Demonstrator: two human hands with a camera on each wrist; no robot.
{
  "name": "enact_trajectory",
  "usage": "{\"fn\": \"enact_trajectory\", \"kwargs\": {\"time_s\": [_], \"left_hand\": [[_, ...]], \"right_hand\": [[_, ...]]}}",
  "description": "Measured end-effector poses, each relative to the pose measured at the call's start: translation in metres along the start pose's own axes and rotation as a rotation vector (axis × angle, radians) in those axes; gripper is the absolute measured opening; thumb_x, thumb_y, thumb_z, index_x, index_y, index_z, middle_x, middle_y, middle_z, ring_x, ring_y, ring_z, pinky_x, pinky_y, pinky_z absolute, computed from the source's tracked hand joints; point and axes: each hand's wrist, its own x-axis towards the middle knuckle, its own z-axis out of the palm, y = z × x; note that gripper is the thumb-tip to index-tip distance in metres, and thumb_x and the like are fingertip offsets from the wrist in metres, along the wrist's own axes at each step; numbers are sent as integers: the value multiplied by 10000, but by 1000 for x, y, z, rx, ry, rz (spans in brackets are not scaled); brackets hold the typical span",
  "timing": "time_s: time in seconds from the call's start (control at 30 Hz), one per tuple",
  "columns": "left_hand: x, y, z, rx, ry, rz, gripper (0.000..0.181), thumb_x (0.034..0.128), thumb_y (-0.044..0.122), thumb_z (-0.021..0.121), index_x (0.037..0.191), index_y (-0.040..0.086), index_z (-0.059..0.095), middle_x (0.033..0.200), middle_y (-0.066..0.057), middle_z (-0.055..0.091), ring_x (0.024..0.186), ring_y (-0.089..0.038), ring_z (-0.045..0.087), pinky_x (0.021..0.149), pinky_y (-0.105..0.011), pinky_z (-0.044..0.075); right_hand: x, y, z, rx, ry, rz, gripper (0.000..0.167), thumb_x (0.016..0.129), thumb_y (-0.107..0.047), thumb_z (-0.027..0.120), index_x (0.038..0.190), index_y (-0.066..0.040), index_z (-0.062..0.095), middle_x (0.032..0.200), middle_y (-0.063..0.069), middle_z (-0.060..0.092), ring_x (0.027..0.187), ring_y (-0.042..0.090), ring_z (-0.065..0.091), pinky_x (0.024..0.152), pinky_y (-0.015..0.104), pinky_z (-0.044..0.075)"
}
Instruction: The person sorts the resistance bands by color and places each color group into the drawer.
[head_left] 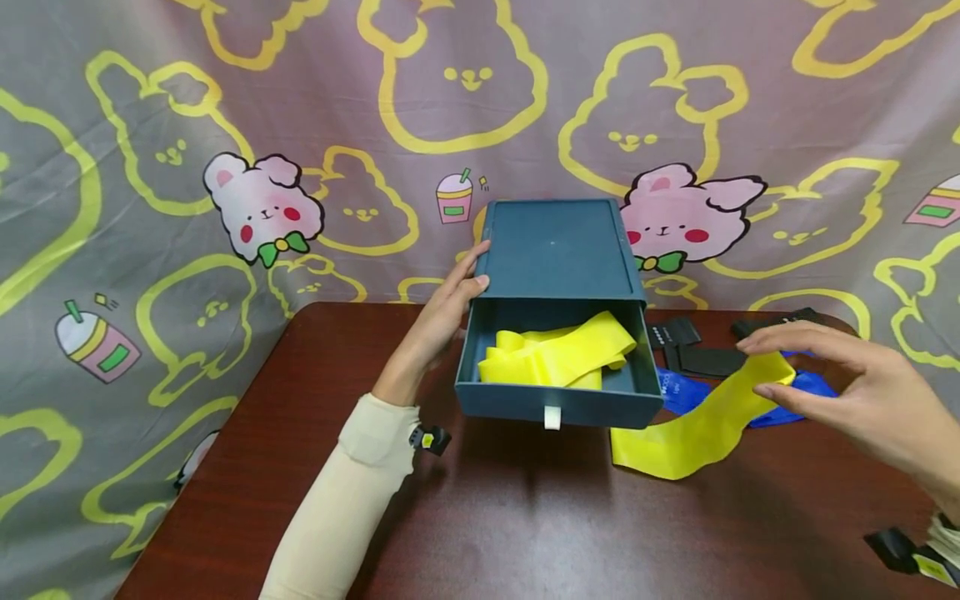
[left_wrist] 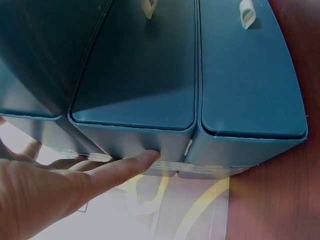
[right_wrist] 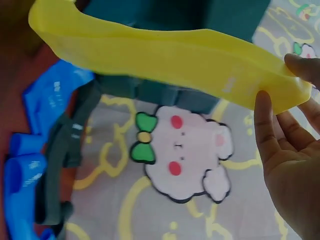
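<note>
A dark teal drawer cabinet [head_left: 555, 250] stands on the table with its top drawer [head_left: 510, 406] pulled out. Folded yellow resistance bands [head_left: 558, 358] lie inside that drawer. My left hand [head_left: 438, 325] rests against the cabinet's left side, its fingers extended; the left wrist view shows them along the side wall [left_wrist: 135, 139]. To the right of the drawer, my right hand [head_left: 847, 383] pinches one end of another yellow resistance band [head_left: 697, 433] between thumb and fingers. This band stretches down and left, its far end beside the drawer's right front corner.
Blue bands [head_left: 682, 390] and black bands [head_left: 708, 362] lie on the table right of the cabinet, partly behind the held band. Lower drawers [left_wrist: 250, 75] with white pull tabs are closed. A printed cloth [head_left: 360, 275] hangs behind the brown table [head_left: 525, 517].
</note>
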Motion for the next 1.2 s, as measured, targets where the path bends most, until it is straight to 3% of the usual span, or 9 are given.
{"fn": "enact_trajectory", "kwargs": {"time_s": [0.1, 0.2, 0.4, 0.53, 0.63, 0.87, 1.2], "left_hand": [[0, 1, 1, 3, 5, -8, 582, 1069, 398, 471, 1620, 474, 299, 1757, 58, 151, 1433, -455, 448, 1005, -705, 505], [0, 2, 1, 8, 7, -14, 584, 1067, 401, 470, 1620, 476, 297, 1759, 62, 143, 1432, -459, 446, 994, -695, 517], [-1, 1, 0, 6, 5, -19, 587, 1068, 401, 468, 1622, 478, 290, 1760, 80, 135, 1436, -461, 435, 985, -683, 528], [-1, 2, 0, 2, 7, -20, 588, 1066, 401, 471, 1621, 475, 293, 1757, 80, 144, 1428, -460, 441, 984, -681, 530], [0, 2, 0, 3, 6, -18, 587, 1066, 401, 470, 1621, 473, 294, 1758, 76, 142, 1423, -460, 447, 991, -685, 524], [0, 3, 1, 12, 4, -10, 581, 1071, 399, 466, 1621, 474, 294, 1764, 79, 118, 1437, -459, 435, 1012, -690, 508], [-1, 2, 0, 0, -2, -19, 577, 1075, 401, 459, 1620, 484, 290, 1755, 79, 145, 1440, -460, 433, 992, -682, 524]], "right_hand": [[-5, 8, 9, -33, -31, 20, 483, 788, 61, 863, 1180, -201, 753, 1169, -111, 702, 1108, -64, 535, 919, -20, 372], [-9, 15, 21, -81, -77, 6, 490, 783, 7, 887, 1172, -258, 750, 1161, -129, 700, 1081, -112, 532, 805, 50, 448], [-10, 21, 52, -123, -201, -115, 490, 765, -43, 909, 1152, -279, 723, 1144, -78, 708, 935, -55, 571, 657, 179, 523], [-8, 24, 73, -92, -276, -138, 426, 780, -65, 902, 1135, -221, 726, 1098, -59, 718, 871, 18, 582, 654, 220, 538], [-6, 27, 88, -65, -313, -140, 431, 778, -85, 909, 1164, -169, 737, 1078, -61, 728, 906, 10, 603, 733, 235, 568], [-4, 30, 110, -3, -417, -46, 447, 818, -180, 896, 1232, -115, 742, 1094, -27, 717, 906, 37, 614, 762, 255, 574], [-8, 32, 114, 14, -406, -15, 498, 814, -207, 904, 1265, -94, 727, 1159, 52, 740, 925, 163, 707, 784, 291, 607]]}}
